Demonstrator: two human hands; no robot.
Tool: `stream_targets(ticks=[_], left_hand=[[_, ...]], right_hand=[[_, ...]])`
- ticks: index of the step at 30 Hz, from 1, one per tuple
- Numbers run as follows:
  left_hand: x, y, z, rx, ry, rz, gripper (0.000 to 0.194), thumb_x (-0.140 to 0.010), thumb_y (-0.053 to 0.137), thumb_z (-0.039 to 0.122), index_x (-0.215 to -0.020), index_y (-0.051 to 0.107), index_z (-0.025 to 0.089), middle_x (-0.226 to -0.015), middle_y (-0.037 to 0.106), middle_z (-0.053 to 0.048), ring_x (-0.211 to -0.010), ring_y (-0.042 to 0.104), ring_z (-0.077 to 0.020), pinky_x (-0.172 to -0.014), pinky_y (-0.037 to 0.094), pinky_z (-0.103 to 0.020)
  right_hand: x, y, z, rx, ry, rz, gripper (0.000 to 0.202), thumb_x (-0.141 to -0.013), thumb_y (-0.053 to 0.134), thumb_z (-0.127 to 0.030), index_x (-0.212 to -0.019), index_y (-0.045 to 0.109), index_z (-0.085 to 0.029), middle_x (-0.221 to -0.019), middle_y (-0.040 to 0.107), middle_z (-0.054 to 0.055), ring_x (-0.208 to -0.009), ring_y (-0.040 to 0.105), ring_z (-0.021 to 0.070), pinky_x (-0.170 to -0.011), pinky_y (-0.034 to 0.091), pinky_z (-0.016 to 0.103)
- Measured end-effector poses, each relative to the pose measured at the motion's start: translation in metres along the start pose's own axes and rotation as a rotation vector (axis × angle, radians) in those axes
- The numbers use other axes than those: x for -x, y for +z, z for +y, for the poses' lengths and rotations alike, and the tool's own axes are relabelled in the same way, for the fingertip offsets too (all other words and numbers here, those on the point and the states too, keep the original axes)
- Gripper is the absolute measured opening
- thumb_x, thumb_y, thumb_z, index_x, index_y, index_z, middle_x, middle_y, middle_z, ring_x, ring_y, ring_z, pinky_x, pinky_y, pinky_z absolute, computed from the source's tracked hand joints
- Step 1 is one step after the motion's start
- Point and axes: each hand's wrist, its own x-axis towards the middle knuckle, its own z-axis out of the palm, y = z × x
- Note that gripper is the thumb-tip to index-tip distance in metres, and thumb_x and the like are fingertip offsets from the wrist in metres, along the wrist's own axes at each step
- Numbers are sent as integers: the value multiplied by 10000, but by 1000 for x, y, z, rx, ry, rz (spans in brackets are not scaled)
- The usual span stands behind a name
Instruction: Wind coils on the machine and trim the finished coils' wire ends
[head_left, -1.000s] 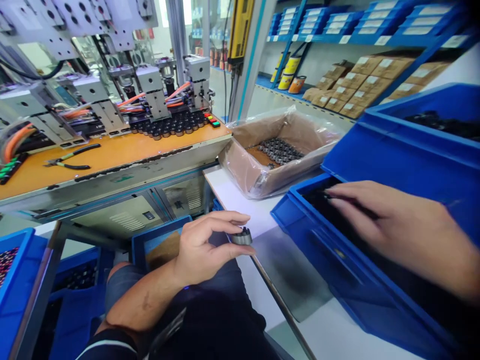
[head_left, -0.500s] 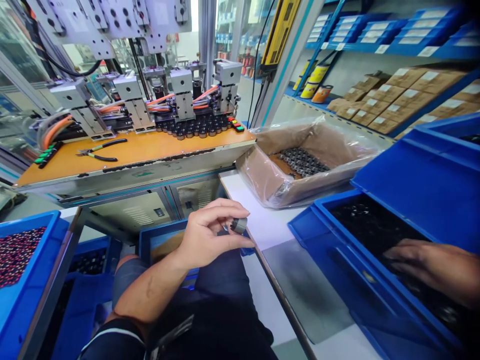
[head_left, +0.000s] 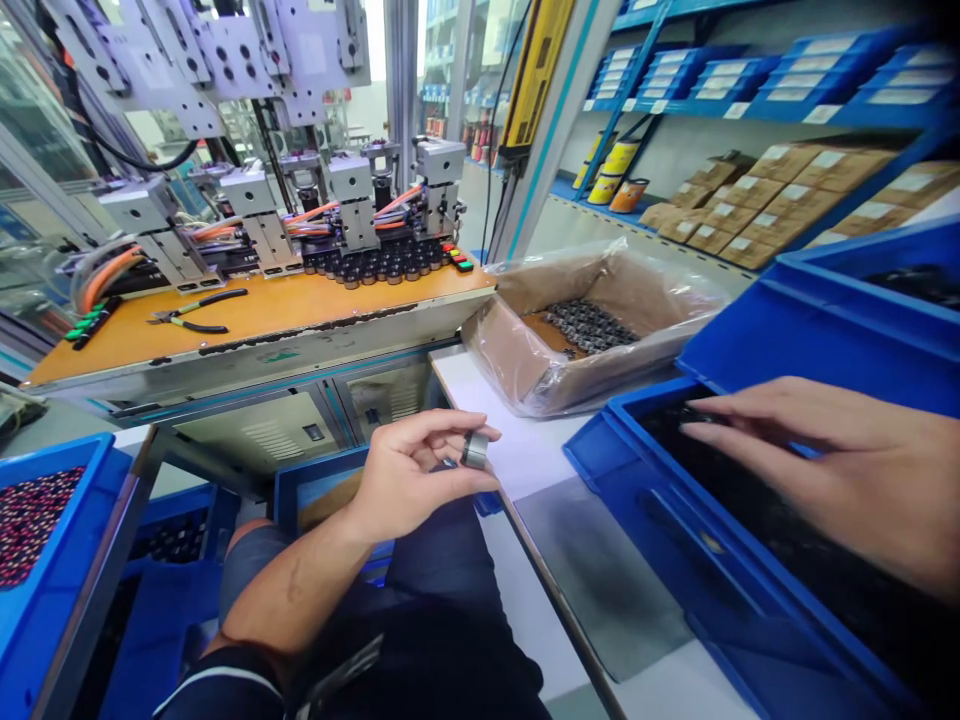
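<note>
My left hand (head_left: 420, 465) is closed around a small grey and black ring-shaped part (head_left: 475, 450), held between thumb and fingers above the edge of the white table (head_left: 491, 405). Over the blue bin (head_left: 626, 430) on the right, my right hand (head_left: 817, 450) pinches a small black piece (head_left: 699, 414) between thumb and fingertips. Dark parts (head_left: 750, 490) fill that bin, and their single shapes are hard to make out.
A plastic-lined carton (head_left: 510, 355) with grey parts stands behind the table. Ahead, an orange bench (head_left: 292, 310) bears pliers (head_left: 199, 311), clamps and rows of black parts (head_left: 375, 265). A blue bin (head_left: 97, 470) of red-and-black pieces is at left.
My right hand has risen out of the dark parts and now pinches a small black piece. My left hand stays nearly in place with its ring-shaped part. The view has shifted slightly.
</note>
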Motion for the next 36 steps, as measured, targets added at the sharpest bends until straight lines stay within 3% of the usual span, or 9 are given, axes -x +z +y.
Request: stream_targets(ticks=[4,7,11,16,20,22,29,36], left_hand=[[3,12,0,-54,-22,-9,437,-560,864,4,-949,760,174,-946,797,-56,-770,764,-157,-730,639,-216],[6,19,-1,-140,-78,-52,429,-565,875,40,-960,756,158,-957,796,-75,-816,770,-193,-770,647,-254],[6,26,-6,-170,-165,-96,400,-580,894,138,-953,751,126,-923,796,-101,-760,771,-217,-756,660,-309],[4,33,-10,-135,-187,-121,404,-577,902,172,-948,751,122,-930,795,-103,-759,768,-215,-740,660,-305],[4,33,-10,-181,-127,-103,399,-593,889,146,-969,755,134,-915,796,-92,-782,766,-207,-753,655,-290],[5,32,-9,-206,-64,-100,395,-581,883,109,-955,760,146,-931,796,-85,-796,764,-199,-756,649,-274],[6,33,-2,-335,52,-95,372,-552,894,117,-902,775,154,-862,797,-72,-688,747,-162,-665,634,-212],[9,35,-5,-235,-81,-97,380,-574,896,176,-929,765,148,-817,792,-59,-709,751,-179,-678,642,-250]], right_hand=[[-18,2,-87,-255,-254,95,153,-948,624,-313,-852,591,-198,-765,667,7,-670,647,103,-586,514,209],[-12,18,-113,-371,-346,171,136,-927,647,-209,-833,558,-167,-754,643,13,-684,623,102,-631,513,215],[-2,30,-112,-420,-361,183,140,-947,605,-180,-821,548,-164,-732,631,11,-687,616,110,-623,504,227],[1,29,-110,-431,-359,236,117,-944,602,-161,-836,558,-149,-763,636,25,-734,625,113,-675,527,222],[5,26,-111,-410,-372,224,37,-915,625,-106,-930,593,-117,-853,659,58,-841,643,125,-783,559,224],[7,24,-110,-411,-360,230,110,-897,639,-82,-995,595,-107,-903,666,72,-879,646,130,-804,569,226],[8,20,-104,-429,-332,179,274,-889,622,-59,-1132,598,-183,-1001,646,77,-815,651,139,-669,590,246],[8,20,-103,-432,-336,163,269,-907,636,-132,-1168,580,-168,-989,639,93,-837,658,166,-693,596,271]])
